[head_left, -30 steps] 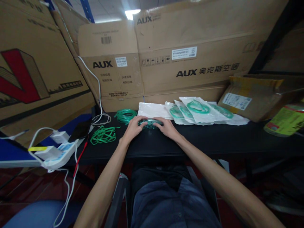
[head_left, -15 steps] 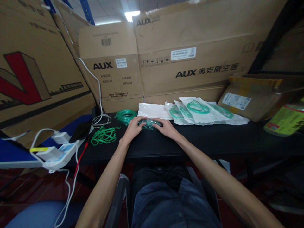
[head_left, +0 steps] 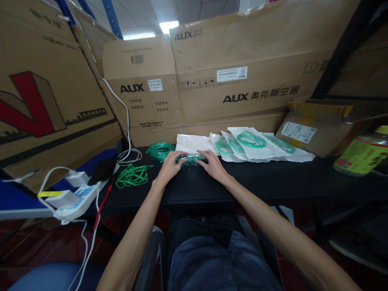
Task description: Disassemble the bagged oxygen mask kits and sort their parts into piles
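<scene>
On the black table, my left hand and my right hand press from both sides on a small clear bag of green tubing. Fingers of both hands lie on top of the bag. A white sealed pouch lies just behind it. To the right, several sealed pouches with green tubing overlap in a row. A loose coil of green tubing and a pile of green bands lie to the left of my left hand.
Large cardboard boxes marked AUX stand along the back and the left. A white power strip with cables sits at the left edge. A dark phone lies near it. A tilted cardboard box and a yellow-green package are at the right.
The view has tilted slightly, so everything sits a little lower in the frame. My hands have flattened the bag and my fingers now lie more spread on it.
</scene>
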`<state>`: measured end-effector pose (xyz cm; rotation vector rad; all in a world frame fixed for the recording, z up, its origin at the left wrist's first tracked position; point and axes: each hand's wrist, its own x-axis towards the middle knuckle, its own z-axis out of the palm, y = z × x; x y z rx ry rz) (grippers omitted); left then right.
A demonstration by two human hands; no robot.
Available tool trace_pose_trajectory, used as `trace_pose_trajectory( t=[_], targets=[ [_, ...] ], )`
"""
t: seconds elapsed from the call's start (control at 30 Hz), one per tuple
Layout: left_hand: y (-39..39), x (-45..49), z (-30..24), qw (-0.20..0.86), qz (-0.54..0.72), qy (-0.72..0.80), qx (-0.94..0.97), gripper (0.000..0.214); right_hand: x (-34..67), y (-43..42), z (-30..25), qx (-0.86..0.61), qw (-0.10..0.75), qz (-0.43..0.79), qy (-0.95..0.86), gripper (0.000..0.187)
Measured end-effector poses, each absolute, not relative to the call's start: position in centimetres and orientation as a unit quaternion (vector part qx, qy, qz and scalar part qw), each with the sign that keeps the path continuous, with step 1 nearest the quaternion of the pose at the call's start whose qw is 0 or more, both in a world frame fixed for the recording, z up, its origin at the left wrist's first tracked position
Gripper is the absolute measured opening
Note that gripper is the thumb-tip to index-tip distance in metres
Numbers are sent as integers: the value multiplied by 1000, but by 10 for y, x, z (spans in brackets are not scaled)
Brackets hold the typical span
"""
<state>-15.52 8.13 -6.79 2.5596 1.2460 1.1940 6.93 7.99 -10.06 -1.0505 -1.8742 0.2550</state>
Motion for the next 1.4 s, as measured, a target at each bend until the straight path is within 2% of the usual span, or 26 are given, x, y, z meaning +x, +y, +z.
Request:
trace_pose_trajectory(
  t=[0.43,0.7,0.83,1.03,1.2,1.4],
  targets=[
    [78,-154,-65,10,405,396,824,21,65,63,-88,-442,490,58,-749,32],
    [77,-155,-64,-9,438,398,806,19,105,51,-52,-483,471,-14,-738,31],
    [81,-155,-68,-2,449,393,802,18,163,72,-24,-582,398,-71,-706,38],
    [79,-153,-67,9,462,383,800,18,201,97,-17,-729,223,-127,-634,44],
    [74,-154,-63,9,479,382,790,18,189,106,-24,-765,115,-163,-613,35],
    [72,-154,-62,22,514,374,772,17,187,105,-12,-753,48,-188,-629,29]
  ],
)
